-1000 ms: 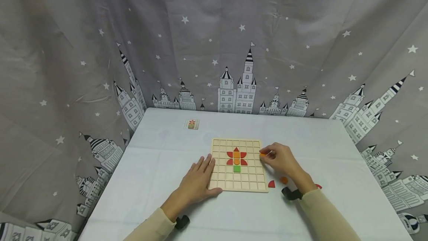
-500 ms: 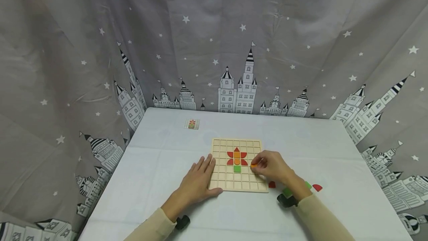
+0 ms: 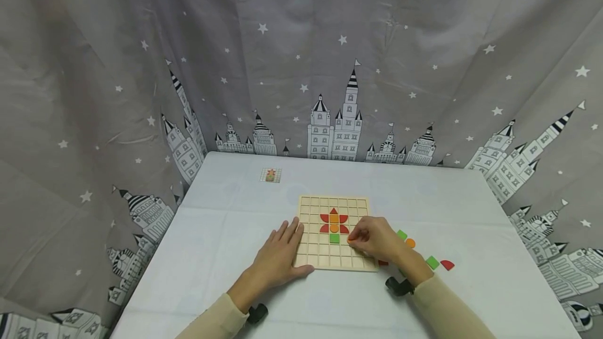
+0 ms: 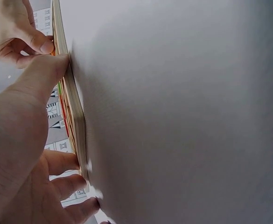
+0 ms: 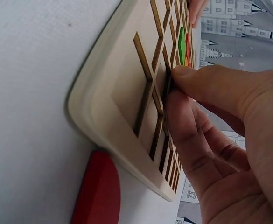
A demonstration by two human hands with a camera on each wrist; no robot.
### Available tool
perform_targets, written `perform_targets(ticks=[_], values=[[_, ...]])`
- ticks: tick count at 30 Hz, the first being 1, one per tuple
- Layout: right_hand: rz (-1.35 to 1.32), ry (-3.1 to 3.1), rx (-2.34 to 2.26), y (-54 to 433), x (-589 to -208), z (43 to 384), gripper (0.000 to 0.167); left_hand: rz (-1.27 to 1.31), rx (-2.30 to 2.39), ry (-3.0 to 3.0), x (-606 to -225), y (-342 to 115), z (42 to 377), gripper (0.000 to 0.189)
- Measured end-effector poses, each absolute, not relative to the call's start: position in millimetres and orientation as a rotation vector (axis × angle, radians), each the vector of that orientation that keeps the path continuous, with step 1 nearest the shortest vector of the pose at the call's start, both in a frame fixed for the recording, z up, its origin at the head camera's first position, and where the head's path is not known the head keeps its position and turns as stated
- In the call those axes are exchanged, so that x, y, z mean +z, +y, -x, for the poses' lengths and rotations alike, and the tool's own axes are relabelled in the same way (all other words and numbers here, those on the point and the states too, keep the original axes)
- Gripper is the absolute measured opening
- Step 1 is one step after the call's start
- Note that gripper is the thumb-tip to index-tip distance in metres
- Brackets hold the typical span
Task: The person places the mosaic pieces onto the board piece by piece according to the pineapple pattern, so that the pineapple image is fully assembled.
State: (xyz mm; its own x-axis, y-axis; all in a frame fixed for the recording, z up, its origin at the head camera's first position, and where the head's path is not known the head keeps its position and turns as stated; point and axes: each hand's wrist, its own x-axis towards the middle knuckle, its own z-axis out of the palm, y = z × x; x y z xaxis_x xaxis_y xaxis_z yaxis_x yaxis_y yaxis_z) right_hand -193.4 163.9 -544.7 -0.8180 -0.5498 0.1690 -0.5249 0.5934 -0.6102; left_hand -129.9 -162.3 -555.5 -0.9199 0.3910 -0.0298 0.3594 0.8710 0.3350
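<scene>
A wooden grid board (image 3: 325, 260) lies on the white table. On it sit a red triangle (image 3: 333, 211), an orange square (image 3: 334, 218), an orange disc (image 3: 334, 228), a green square (image 3: 334, 238) and several red quarter-circles (image 3: 344, 218). My left hand (image 3: 278, 252) rests with fingers spread along the board's left edge, its thumb at the near edge. Over the board's right half, my right hand (image 3: 374, 237) pinches a small orange piece (image 3: 349, 240) between thumb and fingertips, just right of the green square. Fingers mostly hide the piece's shape.
Right of the board lie loose green squares (image 3: 432, 262), an orange disc (image 3: 410, 243) and a red quarter-circle (image 3: 447, 264). Another red piece (image 5: 96, 191) lies close by the board's near right corner. A small picture card (image 3: 270, 174) lies at the back left.
My right hand has carried the orange piece from the board's right edge leftward and nearer, in over the grid. Loose pieces at the right have come into sight. The left hand stays put.
</scene>
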Motion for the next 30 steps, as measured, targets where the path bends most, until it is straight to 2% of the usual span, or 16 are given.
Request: perform_targets(ticks=[30], values=[[0.893,2.777,-1.049,149.1,-546.0,192.2,0.006,-0.577,0.492,2.937,-554.2,-161.3,130.0,0.114]])
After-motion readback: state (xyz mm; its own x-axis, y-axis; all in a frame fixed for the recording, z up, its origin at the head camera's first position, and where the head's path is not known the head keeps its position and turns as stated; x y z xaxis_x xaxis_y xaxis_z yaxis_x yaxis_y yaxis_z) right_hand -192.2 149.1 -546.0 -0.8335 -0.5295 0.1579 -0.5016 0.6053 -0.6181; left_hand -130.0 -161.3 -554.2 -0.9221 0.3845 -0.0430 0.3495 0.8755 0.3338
